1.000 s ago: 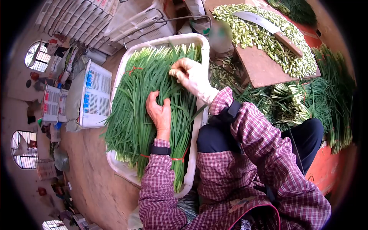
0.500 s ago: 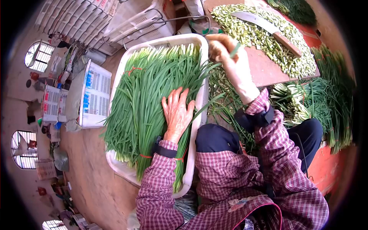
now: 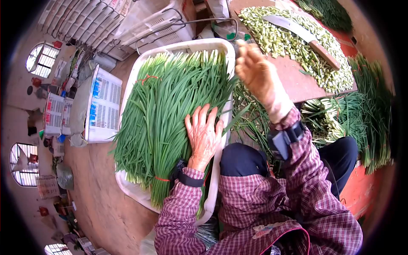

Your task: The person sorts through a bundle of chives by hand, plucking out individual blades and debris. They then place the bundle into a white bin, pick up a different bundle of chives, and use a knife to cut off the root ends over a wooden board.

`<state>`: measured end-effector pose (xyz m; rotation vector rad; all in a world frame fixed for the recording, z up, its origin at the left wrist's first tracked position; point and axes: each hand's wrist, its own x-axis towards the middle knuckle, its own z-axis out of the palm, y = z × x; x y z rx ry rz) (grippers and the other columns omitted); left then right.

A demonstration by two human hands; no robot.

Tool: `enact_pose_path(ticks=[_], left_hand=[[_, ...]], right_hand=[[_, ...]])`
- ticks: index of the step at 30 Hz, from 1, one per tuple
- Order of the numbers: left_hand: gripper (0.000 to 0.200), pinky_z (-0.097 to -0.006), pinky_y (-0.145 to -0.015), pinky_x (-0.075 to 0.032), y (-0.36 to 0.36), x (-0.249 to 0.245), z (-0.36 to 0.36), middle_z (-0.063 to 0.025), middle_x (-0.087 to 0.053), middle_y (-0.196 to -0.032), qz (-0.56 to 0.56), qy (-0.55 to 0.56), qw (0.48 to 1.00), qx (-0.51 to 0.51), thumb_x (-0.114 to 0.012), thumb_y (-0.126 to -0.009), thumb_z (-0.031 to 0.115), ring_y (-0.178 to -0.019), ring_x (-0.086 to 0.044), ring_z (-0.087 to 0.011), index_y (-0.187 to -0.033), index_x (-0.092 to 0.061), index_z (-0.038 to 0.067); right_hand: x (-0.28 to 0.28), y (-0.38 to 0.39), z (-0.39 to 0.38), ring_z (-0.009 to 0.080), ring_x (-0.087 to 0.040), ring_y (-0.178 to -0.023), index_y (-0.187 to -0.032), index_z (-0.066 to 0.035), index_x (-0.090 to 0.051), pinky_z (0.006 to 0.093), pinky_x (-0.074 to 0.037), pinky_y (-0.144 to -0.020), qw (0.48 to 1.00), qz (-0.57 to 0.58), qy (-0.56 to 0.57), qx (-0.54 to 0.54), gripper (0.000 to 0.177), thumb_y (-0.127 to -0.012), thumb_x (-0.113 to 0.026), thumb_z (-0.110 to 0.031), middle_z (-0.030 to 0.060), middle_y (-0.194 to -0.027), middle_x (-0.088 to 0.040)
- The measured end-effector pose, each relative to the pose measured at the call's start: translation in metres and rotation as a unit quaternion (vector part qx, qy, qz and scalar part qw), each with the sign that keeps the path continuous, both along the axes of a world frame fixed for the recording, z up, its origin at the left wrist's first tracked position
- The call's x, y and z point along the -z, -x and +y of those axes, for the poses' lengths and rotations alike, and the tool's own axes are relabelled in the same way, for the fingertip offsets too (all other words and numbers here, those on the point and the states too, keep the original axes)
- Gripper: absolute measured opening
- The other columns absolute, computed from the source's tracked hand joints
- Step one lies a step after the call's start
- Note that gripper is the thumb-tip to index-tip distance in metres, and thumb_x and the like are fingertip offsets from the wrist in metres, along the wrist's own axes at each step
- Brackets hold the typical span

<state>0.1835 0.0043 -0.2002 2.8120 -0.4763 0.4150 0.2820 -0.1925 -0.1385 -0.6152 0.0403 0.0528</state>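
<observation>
1. Since prev frame: L hand [image 3: 204, 136] slid a bit along the chives [image 3: 165, 102]; leaf gone from R hand [image 3: 257, 74].
2. One tray [image 3: 129, 85] under L grip: palm flat, fingers apart, pinning stalks level.
3. One board [image 3: 297, 83] beside raised R grip; fingers curled away, can't tell if clamped.
4. One knife [image 3: 299, 29] beyond, parked on cut bits.

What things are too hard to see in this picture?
Head view:
- Right hand: its back faces the camera, so anything pinched is hidden.
- Chives: some covered by the flat left hand.
- Box labels: too small to read.
- Chive pile: cut off by the dark lens edge.
</observation>
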Motion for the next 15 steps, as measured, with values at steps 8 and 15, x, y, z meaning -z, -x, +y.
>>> enact_pose_path(ticks=[8,15], left_hand=[[0.042,-0.0512,-0.107,-0.024,0.001,-0.001,-0.003,-0.0111,-0.051,-0.132,0.003,0.003,1.000,-0.010,-0.060,-0.086,0.025,-0.127,-0.042,-0.0299,-0.124,-0.059,0.007],[0.041,-0.0537,-0.107,-0.024,0.001,0.000,-0.004,-0.0114,-0.050,-0.133,0.007,0.006,1.000,-0.015,-0.060,-0.085,0.025,-0.127,-0.041,-0.0308,-0.122,-0.058,0.006]], right_hand=[[0.060,-0.112,0.087,0.0340,-0.066,-0.089,-0.095,-0.012,-0.074,0.0432,-0.049,-0.083,0.686,-0.255,0.680,0.028,0.025,-0.087,-0.059,-0.030,0.0158,-0.094,-0.069],[0.081,-0.133,0.110,0.0300,-0.067,-0.087,-0.089,-0.020,-0.076,0.0412,-0.050,-0.082,0.648,-0.206,0.732,-0.044,0.029,-0.084,-0.065,-0.047,0.0102,-0.088,-0.071]])
